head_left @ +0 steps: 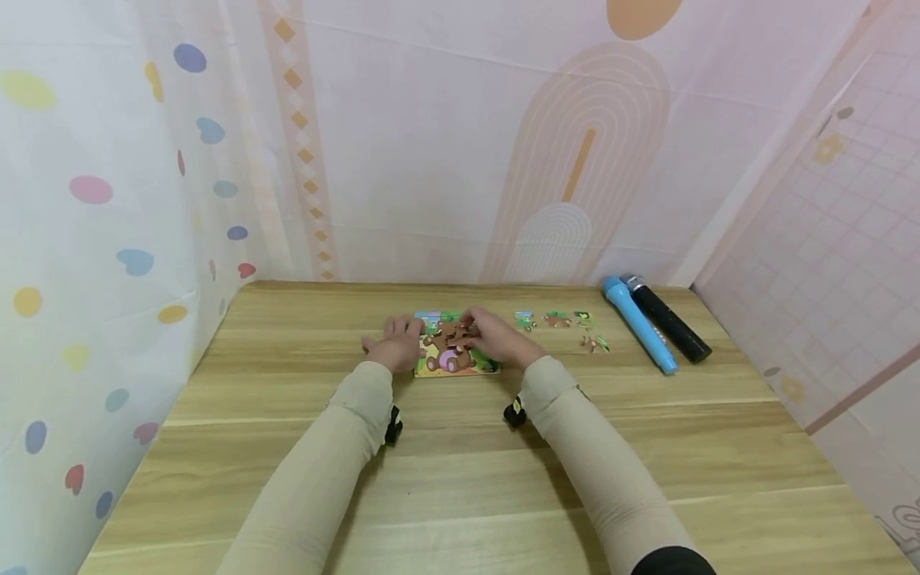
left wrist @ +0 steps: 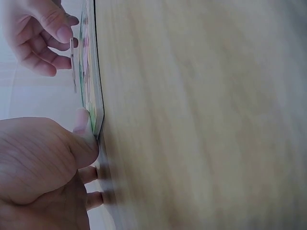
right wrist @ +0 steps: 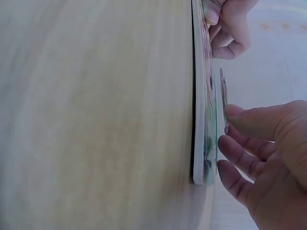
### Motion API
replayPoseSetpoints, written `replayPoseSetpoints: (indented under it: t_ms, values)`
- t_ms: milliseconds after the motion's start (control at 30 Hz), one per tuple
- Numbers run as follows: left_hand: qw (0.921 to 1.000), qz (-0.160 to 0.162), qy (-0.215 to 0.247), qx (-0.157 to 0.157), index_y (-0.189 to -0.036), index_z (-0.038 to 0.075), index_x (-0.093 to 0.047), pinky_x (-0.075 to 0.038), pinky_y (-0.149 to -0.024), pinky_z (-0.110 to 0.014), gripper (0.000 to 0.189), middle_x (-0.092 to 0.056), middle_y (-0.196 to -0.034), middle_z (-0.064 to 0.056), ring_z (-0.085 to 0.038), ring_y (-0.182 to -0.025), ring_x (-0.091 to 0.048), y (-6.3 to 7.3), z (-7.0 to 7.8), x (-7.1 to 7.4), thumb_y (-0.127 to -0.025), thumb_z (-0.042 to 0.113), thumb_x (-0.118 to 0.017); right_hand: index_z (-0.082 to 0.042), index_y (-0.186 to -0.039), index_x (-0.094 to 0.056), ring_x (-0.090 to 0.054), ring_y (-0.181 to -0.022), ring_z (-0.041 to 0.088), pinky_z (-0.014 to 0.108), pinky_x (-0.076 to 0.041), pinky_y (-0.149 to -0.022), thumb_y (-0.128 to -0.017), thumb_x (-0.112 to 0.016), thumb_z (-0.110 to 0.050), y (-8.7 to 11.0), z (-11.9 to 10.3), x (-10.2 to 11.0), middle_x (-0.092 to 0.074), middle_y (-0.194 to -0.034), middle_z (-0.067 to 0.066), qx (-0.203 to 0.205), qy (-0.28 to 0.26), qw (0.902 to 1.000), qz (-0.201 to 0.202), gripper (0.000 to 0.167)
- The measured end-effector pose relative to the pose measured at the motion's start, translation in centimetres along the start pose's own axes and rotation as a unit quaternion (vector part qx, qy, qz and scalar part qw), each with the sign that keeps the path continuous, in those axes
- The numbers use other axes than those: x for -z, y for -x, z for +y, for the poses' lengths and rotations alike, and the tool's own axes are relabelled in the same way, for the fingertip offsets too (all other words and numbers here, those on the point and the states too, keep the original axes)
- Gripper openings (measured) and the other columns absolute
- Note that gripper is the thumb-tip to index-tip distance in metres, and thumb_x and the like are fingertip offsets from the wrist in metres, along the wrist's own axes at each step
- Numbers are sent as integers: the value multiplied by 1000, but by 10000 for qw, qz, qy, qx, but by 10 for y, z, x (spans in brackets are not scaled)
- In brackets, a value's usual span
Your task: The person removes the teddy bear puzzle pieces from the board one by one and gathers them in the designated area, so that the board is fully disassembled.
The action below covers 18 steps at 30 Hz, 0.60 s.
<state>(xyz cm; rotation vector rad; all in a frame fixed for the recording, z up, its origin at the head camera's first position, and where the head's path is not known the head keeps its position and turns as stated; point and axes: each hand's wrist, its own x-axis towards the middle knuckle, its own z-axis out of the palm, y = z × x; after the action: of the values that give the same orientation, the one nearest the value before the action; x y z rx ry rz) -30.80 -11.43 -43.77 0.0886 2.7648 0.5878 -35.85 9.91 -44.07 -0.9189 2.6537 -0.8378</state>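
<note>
A jigsaw puzzle board [head_left: 480, 366] with a brown bear picture lies flat on the table between both hands. My left hand [head_left: 395, 345] is at its left edge; in the left wrist view the thumb rests on the board's corner, with other fingertips down on the tabletop. Over the board's right part, my right hand [head_left: 497, 337] pinches a thin puzzle piece [right wrist: 224, 96] between thumb and fingers. That piece hovers just above the board, seen edge-on in both wrist views. The hands partly cover the picture in the head view.
Several loose puzzle pieces [head_left: 557, 319] lie right of the board, one piece [head_left: 594, 343] nearer than the others. Farther right, a blue microphone [head_left: 640, 326] and a black microphone [head_left: 668, 319] lie side by side. A patterned curtain [head_left: 417, 160] hangs behind the wooden table [head_left: 446, 479].
</note>
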Motion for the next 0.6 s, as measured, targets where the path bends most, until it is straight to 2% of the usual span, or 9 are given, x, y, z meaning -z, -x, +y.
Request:
replayPoseSetpoints:
  t_ms: [233, 467, 600]
  values:
    - [10000, 22, 48, 37, -152, 12, -32, -1, -108, -81, 47, -3, -169, -15, -38, -155, 7, -3, -1, 0, -108, 22, -47, 1, -137, -49, -59, -119, 28, 38, -52, -98, -101, -59, -1, 7, 5, 4, -56, -134, 15, -107, -202, 9996, 164, 37]
    - [10000, -15, -8, 22, -152, 13, -32, -4, -108, -80, 47, -3, -169, -16, -39, -154, 8, -3, -2, -1, -108, 24, -47, 1, -131, -49, -60, -113, 29, 35, -54, -90, -101, -58, 2, 17, 12, 11, -57, -128, 17, -181, -446, 9985, 255, 31]
    - [10000, -24, -2, -16, -152, 13, -33, -3, -108, -80, 47, -4, -169, -15, -38, -154, 8, -1, -1, 0, -108, 24, -47, 2, -130, -48, -59, -114, 30, 37, -53, -91, -101, -56, 5, 23, 17, 16, -55, -129, 18, -219, -599, 9975, 293, 30]
